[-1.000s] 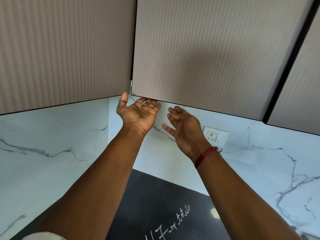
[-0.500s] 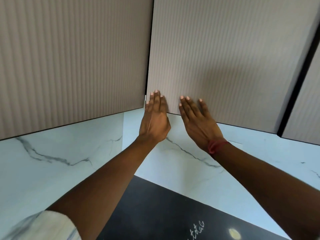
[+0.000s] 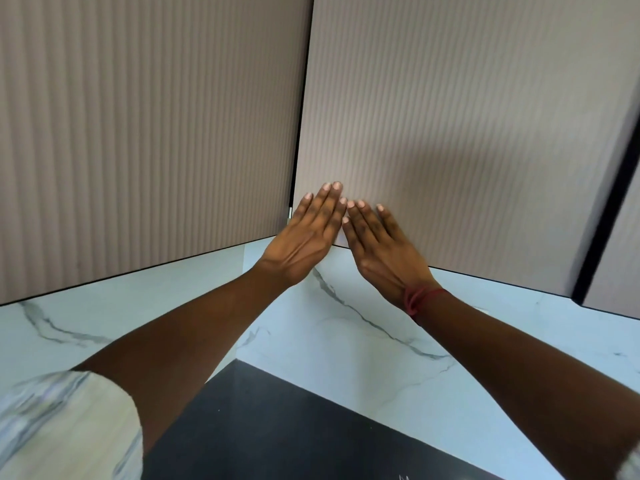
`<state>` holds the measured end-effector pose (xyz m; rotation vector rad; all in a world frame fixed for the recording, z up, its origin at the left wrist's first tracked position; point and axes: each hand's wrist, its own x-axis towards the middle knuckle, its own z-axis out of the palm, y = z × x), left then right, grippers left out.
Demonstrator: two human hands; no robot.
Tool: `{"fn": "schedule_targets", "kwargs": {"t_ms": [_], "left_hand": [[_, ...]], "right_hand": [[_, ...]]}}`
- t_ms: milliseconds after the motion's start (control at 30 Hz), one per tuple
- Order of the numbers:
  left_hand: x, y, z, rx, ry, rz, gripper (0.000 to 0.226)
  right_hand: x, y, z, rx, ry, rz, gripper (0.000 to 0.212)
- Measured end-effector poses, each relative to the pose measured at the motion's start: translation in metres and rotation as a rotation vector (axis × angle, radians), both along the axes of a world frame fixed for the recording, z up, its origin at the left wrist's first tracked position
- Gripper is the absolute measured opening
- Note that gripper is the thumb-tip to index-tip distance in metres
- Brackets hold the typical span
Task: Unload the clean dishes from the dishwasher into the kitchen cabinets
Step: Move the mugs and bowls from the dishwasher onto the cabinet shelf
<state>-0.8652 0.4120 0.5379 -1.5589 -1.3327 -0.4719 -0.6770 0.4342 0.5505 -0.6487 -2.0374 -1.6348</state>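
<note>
Lower left, a pale streaked sleeve (image 3: 69, 427) showed at the frame corner. Above it hung the left door (image 3: 149, 133) of the corner cabinets, ribbed taupe, over a white marble wall (image 3: 104, 327) w/ grey veins. A thin dark seam split it from the mid door (image 3: 467, 133); both looked shut. The left hand (image 3: 304, 237) lay back-up, fingers straight & together, flat on the mid door's lower left corner, just beside the seam; grip released, nothing in it. The right hand (image 3: 381, 251) lay just beside it, also flat on the same door near its bottom edge, fingers straight & a bit spread, grip released too. The two sets of fingertips angled in toward each other like a tent, touching or nearly so; couldn't tell which. A red thread (image 3: 420, 301) circled the wrist of that hand. Further right a black gap parted the mid door from a third door (image 3: 620, 271) at the frame edge. Below, btwn the forearms, the black surface (image 3: 277, 427) met the marble in the corner.
</note>
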Motion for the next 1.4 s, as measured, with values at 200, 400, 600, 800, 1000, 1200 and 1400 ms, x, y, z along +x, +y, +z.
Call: {"fn": "schedule_targets", "kwargs": {"t_ms": [200, 400, 600, 800, 1000, 1200, 1400], "left_hand": [[0.013, -0.005, -0.014, -0.020, -0.449, 0.032, 0.084], [0.012, -0.002, -0.026, 0.142, -0.270, 0.002, 0.075], [0.005, -0.014, -0.027, 0.279, -0.062, -0.117, 0.054], [0.019, -0.075, -0.029, 0.410, -0.047, -0.120, 0.054], [0.055, -0.172, -0.027, 0.428, -0.122, -0.019, 0.066], [0.132, -0.258, -0.025, 0.497, -0.597, -0.538, 0.061], [0.197, -0.306, -0.025, 0.508, -0.868, -0.819, 0.058]], "right_hand": [[-0.004, 0.002, -0.005, 0.016, -0.035, 0.045, 0.065], [0.002, 0.006, -0.006, 0.094, -0.099, 0.162, 0.055], [0.002, -0.013, -0.009, 0.124, -0.062, 0.266, 0.050], [0.015, -0.055, -0.015, 0.074, 0.001, 0.399, 0.043], [0.040, -0.116, -0.022, -0.091, 0.085, 0.436, 0.056], [0.064, -0.206, -0.032, -0.413, 0.323, 0.651, 0.060], [0.093, -0.270, -0.044, -0.742, 0.463, 0.773, 0.064]]}}
